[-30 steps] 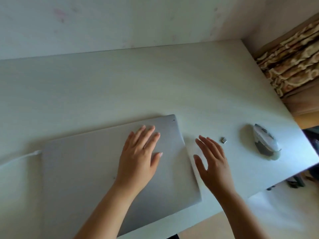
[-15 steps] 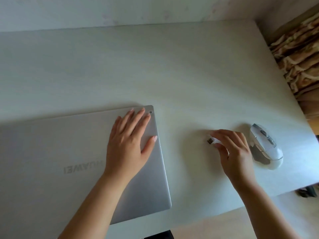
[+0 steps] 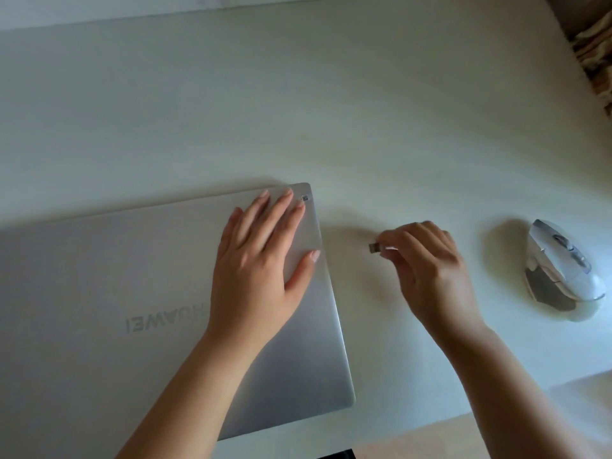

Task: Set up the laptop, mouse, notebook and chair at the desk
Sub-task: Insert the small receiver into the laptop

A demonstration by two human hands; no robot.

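A closed silver laptop [image 3: 116, 293] lies on the pale desk [image 3: 331, 111] at the near left, its logo upside down to me. My left hand [image 3: 261, 260] rests flat on the lid near its far right corner, fingers spread. My right hand [image 3: 430, 266] hovers just right of the laptop, fingertips pinched on a small USB dongle [image 3: 374, 247] whose metal end points toward the laptop's right edge. A white and grey mouse [image 3: 563, 270] sits on the desk farther right, apart from my hand. No notebook or chair is in view.
A pale wall [image 3: 132, 5] runs along the desk's far edge. Patterned brown fabric [image 3: 596, 61] shows past the desk's right end. The desk's near edge crosses the bottom right, with light floor [image 3: 414, 442] below it.
My right hand picked up the small dongle from the desk beside the mouse and carried it left toward the laptop. My left hand stays flat on the lid.
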